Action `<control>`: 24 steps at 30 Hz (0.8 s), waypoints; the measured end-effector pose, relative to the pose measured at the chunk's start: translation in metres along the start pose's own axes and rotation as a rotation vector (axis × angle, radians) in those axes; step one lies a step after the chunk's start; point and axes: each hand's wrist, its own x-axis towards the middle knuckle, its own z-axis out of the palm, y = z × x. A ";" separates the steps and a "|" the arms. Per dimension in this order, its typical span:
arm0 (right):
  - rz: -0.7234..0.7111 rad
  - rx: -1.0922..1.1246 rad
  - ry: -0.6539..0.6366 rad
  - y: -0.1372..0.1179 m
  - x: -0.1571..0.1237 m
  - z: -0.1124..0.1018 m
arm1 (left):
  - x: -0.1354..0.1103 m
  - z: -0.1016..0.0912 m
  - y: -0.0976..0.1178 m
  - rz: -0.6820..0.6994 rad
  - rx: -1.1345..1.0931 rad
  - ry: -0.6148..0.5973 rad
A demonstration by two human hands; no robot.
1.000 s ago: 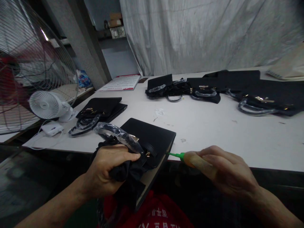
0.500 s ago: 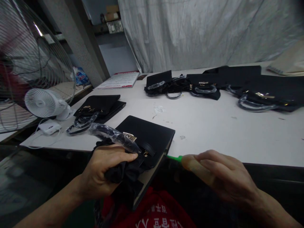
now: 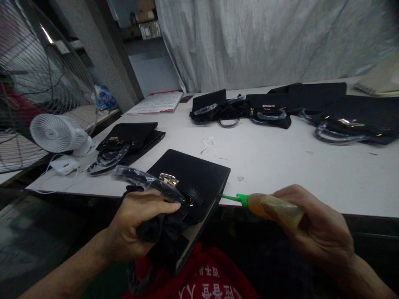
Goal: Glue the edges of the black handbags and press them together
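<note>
The black handbag (image 3: 193, 174) lies flat at the near edge of the table (image 3: 280, 166), its near end overhanging toward the person. The left hand (image 3: 137, 226) has its grip closed on the bag's bunched dark material beside the plastic-wrapped handle (image 3: 140, 178). The right hand (image 3: 314, 226) has its grip closed around an amber squeeze bottle (image 3: 274, 206), long axis near horizontal and pointing left, with the green nozzle (image 3: 232, 198) tip at the bag's right edge; touching or just short, can't tell. The bag sits left of the bottle and the right hand is nearer that edge, with more black bags (image 3: 268, 112) along the far side and a small white fan (image 3: 56, 133) far left.
</note>
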 end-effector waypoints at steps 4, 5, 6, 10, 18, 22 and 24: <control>-0.099 0.019 -0.067 -0.005 0.002 0.007 | 0.004 0.000 -0.001 0.015 -0.011 -0.001; -0.108 0.008 -0.090 -0.006 0.003 0.009 | 0.005 0.000 -0.002 0.022 -0.014 -0.005; -0.112 0.000 -0.112 -0.007 0.003 0.010 | 0.006 0.000 -0.001 0.031 -0.019 -0.009; -0.132 -0.020 -0.126 -0.010 0.000 0.013 | 0.011 0.000 0.000 0.043 -0.031 -0.017; -0.237 -0.091 -0.108 -0.012 -0.013 0.015 | 0.016 0.000 0.004 0.048 -0.034 -0.017; -0.280 -0.114 -0.128 -0.013 -0.014 0.016 | 0.016 -0.001 0.005 0.046 -0.025 -0.029; -0.292 -0.148 -0.112 -0.010 -0.015 0.016 | 0.016 -0.002 0.005 0.044 -0.017 -0.031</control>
